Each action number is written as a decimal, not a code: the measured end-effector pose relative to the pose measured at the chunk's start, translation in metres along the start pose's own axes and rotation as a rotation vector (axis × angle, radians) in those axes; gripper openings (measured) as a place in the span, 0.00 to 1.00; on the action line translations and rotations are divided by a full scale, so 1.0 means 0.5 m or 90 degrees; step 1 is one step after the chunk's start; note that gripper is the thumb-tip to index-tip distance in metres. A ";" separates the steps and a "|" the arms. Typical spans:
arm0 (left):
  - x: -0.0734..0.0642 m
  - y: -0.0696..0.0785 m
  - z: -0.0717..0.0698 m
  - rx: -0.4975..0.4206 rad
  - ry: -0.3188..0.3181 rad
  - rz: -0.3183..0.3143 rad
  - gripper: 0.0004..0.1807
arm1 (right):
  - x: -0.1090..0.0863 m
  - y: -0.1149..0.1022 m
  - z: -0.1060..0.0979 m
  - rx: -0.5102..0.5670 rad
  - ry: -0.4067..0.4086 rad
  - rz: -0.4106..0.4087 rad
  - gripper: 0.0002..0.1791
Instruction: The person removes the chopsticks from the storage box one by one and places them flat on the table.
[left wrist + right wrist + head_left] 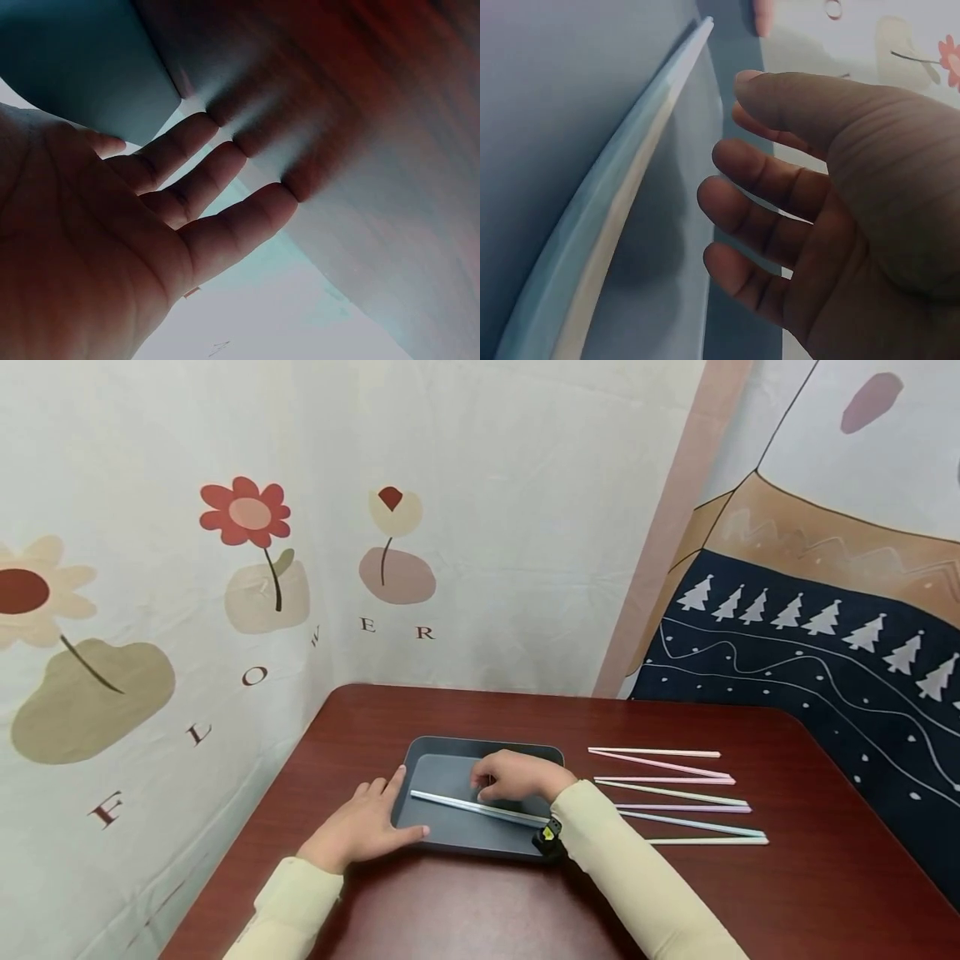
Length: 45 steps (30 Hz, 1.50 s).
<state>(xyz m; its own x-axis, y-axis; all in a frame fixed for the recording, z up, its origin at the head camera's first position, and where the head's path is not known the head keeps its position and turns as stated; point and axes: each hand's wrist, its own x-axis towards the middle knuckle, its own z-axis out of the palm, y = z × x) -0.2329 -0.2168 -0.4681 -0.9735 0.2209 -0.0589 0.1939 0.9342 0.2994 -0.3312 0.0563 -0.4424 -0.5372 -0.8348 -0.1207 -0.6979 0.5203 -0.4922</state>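
Observation:
A dark grey rectangular tray [465,744] lies on the table. Inside it, light blue and pale chopsticks [465,806] lie close together at a slant, their near end partly behind the right wrist. My left hand [360,827] is at the tray's left side, fingers spread, thumb over the front left corner; in the left wrist view its fingertips touch the tabletop. Above the tray, just beyond the chopsticks, hovers my right hand [517,775]. The right wrist view shows its fingers loosely bent with nothing between them, apart from the chopsticks [626,165].
Right of the tray, several pastel chopsticks lie in a zigzag on the reddish-brown table [465,910], among them a pink one [690,768], a purple one [690,808] and a blue one [690,823]. Printed curtains [517,527] hang behind the table and at its left.

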 end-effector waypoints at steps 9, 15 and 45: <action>0.000 0.001 -0.001 0.001 0.007 0.003 0.64 | 0.018 -0.001 0.008 0.003 -0.034 0.019 0.04; -0.001 0.000 0.000 0.001 0.008 0.003 0.64 | 0.023 0.002 0.017 -0.007 -0.044 0.021 0.05; 0.002 0.001 0.002 0.001 0.013 0.002 0.64 | 0.028 0.007 0.023 -0.041 -0.009 0.025 0.07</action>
<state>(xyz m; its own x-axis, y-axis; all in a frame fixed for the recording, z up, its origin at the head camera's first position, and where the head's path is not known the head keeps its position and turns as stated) -0.2335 -0.2159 -0.4690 -0.9750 0.2190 -0.0390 0.1979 0.9340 0.2974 -0.3356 0.0444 -0.4558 -0.5584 -0.8156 -0.1515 -0.7057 0.5630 -0.4301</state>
